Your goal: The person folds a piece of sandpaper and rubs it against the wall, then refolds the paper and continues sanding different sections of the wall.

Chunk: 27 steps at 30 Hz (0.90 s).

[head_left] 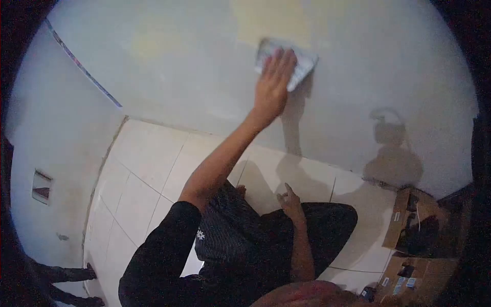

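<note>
My left hand (276, 71) is raised on the pale wall (194, 77), holding a grey-white folded sheet (303, 65) flat against it. Motion blurs the sheet, and I cannot tell whether it is cloth or paper. Yellowish patches (279, 23) mark the wall above and left of the sheet. Over my lap, near my dark-clothed bent knee (335, 220), my right hand (292, 203) has its fingers apart and holds nothing.
Pale floor tiles (158, 176) meet the wall's base. Open cardboard boxes (394, 225) with dark items stand at the lower right. Another person's legs (66, 275) show at the lower left. A small framed opening (42, 187) is in the left wall.
</note>
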{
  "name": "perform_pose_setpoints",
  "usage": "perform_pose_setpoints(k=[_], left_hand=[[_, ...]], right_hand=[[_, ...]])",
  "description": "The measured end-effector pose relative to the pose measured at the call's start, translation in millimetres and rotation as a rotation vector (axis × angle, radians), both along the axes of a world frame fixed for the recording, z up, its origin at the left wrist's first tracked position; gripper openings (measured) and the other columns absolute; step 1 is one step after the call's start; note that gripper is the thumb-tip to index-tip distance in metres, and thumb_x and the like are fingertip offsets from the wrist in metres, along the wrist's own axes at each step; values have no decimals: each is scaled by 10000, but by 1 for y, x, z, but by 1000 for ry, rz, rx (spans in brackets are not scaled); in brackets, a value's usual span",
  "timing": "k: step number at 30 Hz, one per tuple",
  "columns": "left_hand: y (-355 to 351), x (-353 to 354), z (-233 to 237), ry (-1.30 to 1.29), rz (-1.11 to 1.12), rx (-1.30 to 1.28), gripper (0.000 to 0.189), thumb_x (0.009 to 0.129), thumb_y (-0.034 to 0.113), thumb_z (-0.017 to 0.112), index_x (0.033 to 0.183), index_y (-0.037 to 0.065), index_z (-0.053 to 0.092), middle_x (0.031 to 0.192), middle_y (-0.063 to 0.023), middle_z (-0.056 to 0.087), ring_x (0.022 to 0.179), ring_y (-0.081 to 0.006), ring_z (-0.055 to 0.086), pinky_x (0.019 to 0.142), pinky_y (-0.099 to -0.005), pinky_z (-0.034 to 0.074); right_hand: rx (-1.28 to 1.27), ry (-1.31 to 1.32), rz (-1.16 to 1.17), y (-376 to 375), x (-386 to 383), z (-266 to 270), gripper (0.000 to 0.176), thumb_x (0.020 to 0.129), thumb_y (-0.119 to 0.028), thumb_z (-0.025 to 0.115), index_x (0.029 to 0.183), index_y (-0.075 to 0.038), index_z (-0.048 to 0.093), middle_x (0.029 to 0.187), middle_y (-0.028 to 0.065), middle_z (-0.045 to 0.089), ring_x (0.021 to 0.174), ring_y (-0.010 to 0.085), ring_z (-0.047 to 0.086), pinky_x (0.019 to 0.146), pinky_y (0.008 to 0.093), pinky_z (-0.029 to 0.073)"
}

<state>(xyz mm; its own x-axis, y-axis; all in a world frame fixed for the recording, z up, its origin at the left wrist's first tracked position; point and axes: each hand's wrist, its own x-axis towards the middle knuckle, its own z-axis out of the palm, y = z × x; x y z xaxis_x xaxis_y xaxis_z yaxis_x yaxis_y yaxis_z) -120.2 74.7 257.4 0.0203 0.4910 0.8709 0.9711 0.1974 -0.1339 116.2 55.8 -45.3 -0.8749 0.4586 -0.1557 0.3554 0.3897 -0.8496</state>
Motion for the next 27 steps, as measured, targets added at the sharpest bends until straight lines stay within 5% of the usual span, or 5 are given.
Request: perform_pose_setpoints(k=[4,11,16,24,27], left_hand=[[12,7,28,-7,0,272,652,711,-167,425,1354,-65,411,1458,-233,351,1380,-389,293,1119,-538,232],[-3,18,-47,-138,-48,-69,674,710,-139,408,1380,-70,373,1476,-236,316,1400,-400,240,1128,-543,200],[-11,22,-66,-239,-30,-6,703,713,-124,418,1407,-48,341,1492,-237,284,1404,-401,226,1131,-554,172],[28,18,44,-116,-53,288,755,682,-151,421,1421,-28,331,1508,-245,244,1416,-401,185,1133,-550,168],[24,17,38,-91,-73,257,763,680,-153,428,1425,-22,331,1513,-237,241,1418,-397,182,1135,-541,168]], right_hand=[[12,-31,6,0,1,-2,658,887,-323,636,1410,-27,367,1053,222,639,980,363,622,893,438,470],[-36,-43,20,-2,-2,16,688,895,-381,607,1413,-12,344,1082,255,624,1027,380,605,911,438,462],[-1,-33,21,-5,0,13,681,895,-382,600,1411,-14,350,1051,251,638,990,372,623,892,437,473],[1,36,-12,-5,1,18,663,890,-361,612,1406,-28,363,1067,228,642,999,368,620,894,452,473],[-55,-97,24,-4,2,26,681,890,-349,617,1425,-40,330,1135,263,597,1079,398,570,946,479,436]])
